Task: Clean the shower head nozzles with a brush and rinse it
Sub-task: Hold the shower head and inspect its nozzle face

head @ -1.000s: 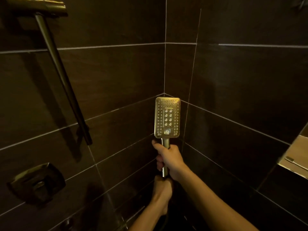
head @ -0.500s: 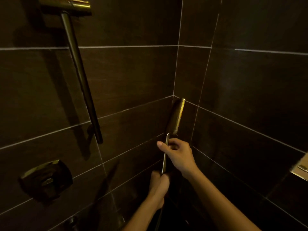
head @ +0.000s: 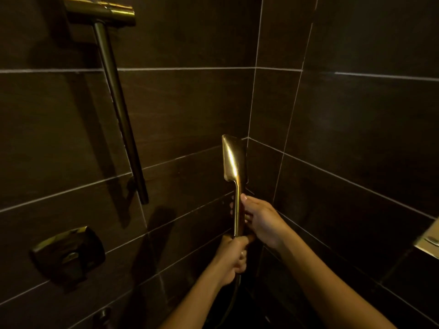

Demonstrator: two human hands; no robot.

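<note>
A gold hand-held shower head (head: pixel 231 160) stands upright in the tiled corner, its smooth back toward me and its nozzle face turned away to the right, out of sight. My right hand (head: pixel 262 220) wraps the upper part of its handle. My left hand (head: pixel 234 256) grips the bottom end of the handle where the dark hose (head: pixel 231 302) leaves it. No brush is in view.
A gold slide rail (head: pixel 118 100) with its top bracket (head: pixel 102 11) runs down the left wall. Below it sits a square gold mixer valve (head: pixel 69 251). A lit wall niche (head: pixel 428 241) shows at the right edge. Dark tiles surround everything.
The shower head has rotated on its handle: its nozzle face pointed at me a second ago and now faces away to the right. Both hands stayed on the handle.
</note>
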